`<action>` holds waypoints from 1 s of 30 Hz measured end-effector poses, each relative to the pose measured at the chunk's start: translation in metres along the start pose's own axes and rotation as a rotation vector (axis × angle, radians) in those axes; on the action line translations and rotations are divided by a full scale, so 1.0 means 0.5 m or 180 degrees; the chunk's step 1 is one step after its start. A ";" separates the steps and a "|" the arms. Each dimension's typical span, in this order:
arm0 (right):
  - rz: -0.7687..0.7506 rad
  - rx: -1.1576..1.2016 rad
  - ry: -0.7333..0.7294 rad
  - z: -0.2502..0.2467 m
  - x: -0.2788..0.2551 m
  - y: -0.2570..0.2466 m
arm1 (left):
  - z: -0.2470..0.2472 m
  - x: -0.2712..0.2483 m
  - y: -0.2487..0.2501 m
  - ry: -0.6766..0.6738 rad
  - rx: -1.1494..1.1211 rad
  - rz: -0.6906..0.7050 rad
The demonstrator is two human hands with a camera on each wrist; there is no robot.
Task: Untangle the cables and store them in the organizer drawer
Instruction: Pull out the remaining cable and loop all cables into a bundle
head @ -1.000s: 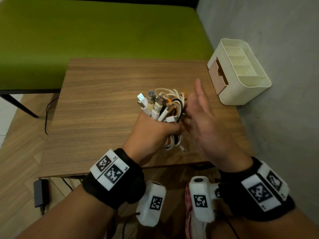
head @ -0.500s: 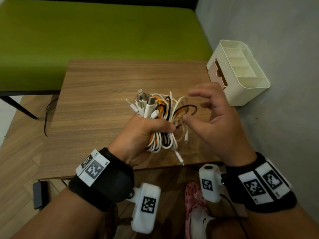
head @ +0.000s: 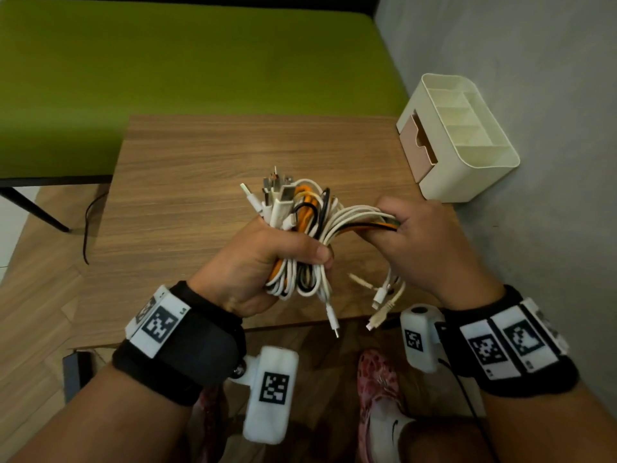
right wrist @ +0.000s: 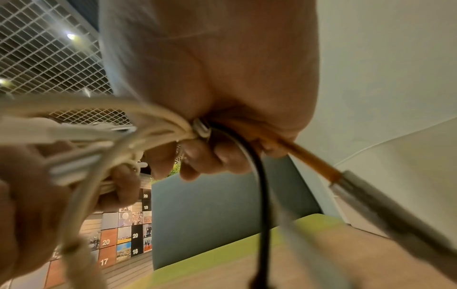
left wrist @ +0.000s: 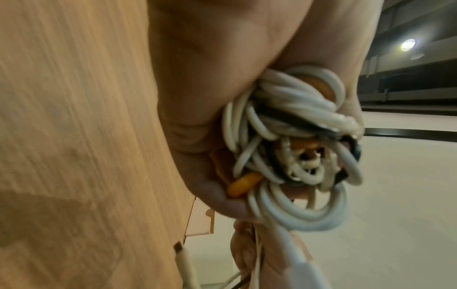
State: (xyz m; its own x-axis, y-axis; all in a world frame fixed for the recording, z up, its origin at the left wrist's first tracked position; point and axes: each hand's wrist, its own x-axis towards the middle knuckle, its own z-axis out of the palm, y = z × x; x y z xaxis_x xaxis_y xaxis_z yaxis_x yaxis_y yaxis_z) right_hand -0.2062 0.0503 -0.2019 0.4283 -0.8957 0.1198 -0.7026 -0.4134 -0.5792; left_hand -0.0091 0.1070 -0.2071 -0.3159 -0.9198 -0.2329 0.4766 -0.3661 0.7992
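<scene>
A tangled bundle of white, orange and black cables is held above the wooden table. My left hand grips the bundle's middle in a fist, plug ends sticking up above it; the left wrist view shows the coiled cables in the palm. My right hand grips a group of strands stretched rightward out of the bundle. The right wrist view shows fingers curled round white, black and orange cables. Loose plug ends dangle below. The cream organizer with a pink drawer stands at the table's back right.
A green bench lies behind the table and a grey wall runs along the right. A thin black cord hangs off the table's left side. Below the near edge are a foot in a patterned shoe and a black adapter.
My right hand, open beside the bundle a second ago, has closed on several strands and pulled them out to the right. The left hand keeps its grip on the bundle.
</scene>
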 end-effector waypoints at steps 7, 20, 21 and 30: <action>0.0162 0.0784 -0.0754 -0.005 -0.007 -0.001 | -0.003 -0.003 0.001 0.0024 -0.0045 -0.0039; 0.0569 0.3005 -0.0829 0.015 0.002 -0.025 | -0.007 0.004 -0.005 -0.0086 -0.0246 0.0100; 0.0622 0.3020 -0.0863 0.015 0.003 -0.025 | -0.007 0.004 -0.005 -0.0075 -0.0281 0.0178; 0.1180 0.2854 -0.0502 0.047 0.003 -0.027 | -0.033 0.006 0.008 0.0011 -0.0688 0.0424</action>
State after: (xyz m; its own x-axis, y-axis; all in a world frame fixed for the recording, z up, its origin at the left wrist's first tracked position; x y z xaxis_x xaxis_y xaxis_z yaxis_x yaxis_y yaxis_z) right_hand -0.1828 0.0584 -0.2126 0.3844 -0.8844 -0.2645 -0.1442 0.2255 -0.9635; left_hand 0.0053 0.1005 -0.2137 -0.2357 -0.9623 -0.1357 0.6784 -0.2629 0.6860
